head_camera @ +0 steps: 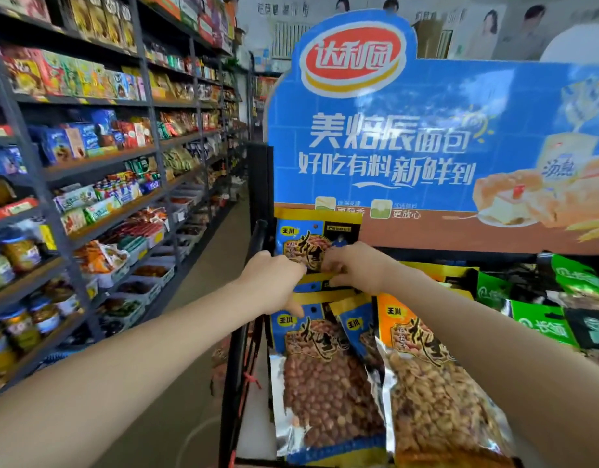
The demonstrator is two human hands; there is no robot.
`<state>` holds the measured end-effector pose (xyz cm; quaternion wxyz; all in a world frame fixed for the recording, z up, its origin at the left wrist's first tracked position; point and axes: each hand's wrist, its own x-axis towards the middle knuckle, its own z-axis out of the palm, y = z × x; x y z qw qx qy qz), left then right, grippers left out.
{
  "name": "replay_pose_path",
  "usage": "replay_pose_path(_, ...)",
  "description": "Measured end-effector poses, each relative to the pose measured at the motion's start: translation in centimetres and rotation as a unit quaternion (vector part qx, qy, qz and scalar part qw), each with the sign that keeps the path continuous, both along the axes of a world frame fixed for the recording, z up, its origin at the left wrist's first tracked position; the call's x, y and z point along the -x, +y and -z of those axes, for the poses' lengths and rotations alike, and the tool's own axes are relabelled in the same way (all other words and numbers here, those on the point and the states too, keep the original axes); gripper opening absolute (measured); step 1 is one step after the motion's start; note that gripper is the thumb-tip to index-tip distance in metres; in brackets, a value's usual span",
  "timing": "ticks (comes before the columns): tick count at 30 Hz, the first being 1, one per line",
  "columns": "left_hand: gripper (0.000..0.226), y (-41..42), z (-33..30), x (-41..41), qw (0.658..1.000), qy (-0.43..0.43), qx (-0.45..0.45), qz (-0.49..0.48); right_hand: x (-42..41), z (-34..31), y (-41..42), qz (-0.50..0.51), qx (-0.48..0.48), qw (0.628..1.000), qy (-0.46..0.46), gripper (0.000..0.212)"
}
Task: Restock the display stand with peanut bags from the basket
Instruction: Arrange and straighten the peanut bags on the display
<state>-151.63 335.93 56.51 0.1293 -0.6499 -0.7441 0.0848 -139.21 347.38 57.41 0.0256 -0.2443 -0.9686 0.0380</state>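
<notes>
1. Risk: the blue peanut bag (316,243) stands upright at the far left of the display stand (257,251). Held only at its lower edge, it could tip forward onto the bags lying below if released before it settles.
2. Risk: the nearer blue bag (325,373) and orange bag (436,400) overlap loosely, so a brushing forearm may slide them.
3. Pose: both arms reach forward. The left hand (274,282) and right hand (355,266) pinch the upright bag's bottom edge with curled fingers.
4. No basket is in view.

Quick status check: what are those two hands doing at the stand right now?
Left hand and right hand both gripping the upright blue peanut bag at the stand's back row. Front bags lying below. Nothing blocking.
</notes>
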Motion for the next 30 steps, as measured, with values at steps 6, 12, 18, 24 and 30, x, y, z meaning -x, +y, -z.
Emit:
replay_pose_path(6,0.04,-0.4,-1.0,0.5,0.994,-0.097,-0.046,-0.006,0.7,-1.6,-0.5,0.055,-0.076,0.995,0.025,0.024)
replay_pose_path(12,0.025,0.4,-3.6,2.3,0.973,-0.007,-0.227,0.045,0.8,-5.3,0.1,0.079,-0.086,0.968,0.222,0.014)
replay_pose_path(18,0.041,0.6,-1.1,2.6,0.978,-0.028,-0.202,0.052,-1.0,-2.9,1.6,0.07,-0.031,0.973,0.216,0.026)
replay_pose_path(24,0.057,0.6,1.0,1.3,0.935,0.059,-0.333,0.109,-5.0,-0.3,0.9,-0.004,-0.015,0.991,0.134,0.029)
replay_pose_path(30,0.042,1.1,4.8,-5.2,0.989,-0.061,-0.11,0.082,-8.7,0.9,3.2,0.022,0.071,0.995,-0.071,0.021)
